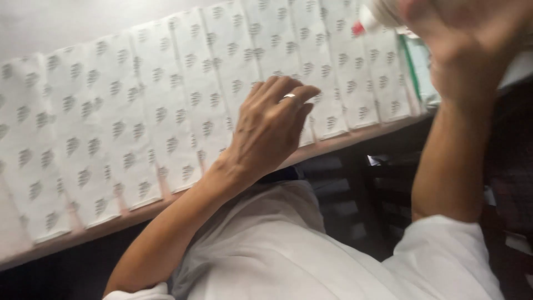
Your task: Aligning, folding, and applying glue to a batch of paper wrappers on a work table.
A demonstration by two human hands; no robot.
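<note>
My left hand [272,125] rests flat on a row of white paper sheets [150,116] printed with small grey marks, laid overlapping along the table edge. A ring sits on one of its fingers, and the fingers are loosely together, holding nothing. My right hand [466,39] is raised at the top right, blurred, gripping a whitish bottle with a red part [371,16] above the rightmost sheets. Only part of the bottle shows.
The table's front edge [139,214] runs diagonally from lower left to upper right. A greenish-white item [422,66] lies beyond the last sheet. A dark wooden chair [366,194] stands under the table beside my white-clothed lap.
</note>
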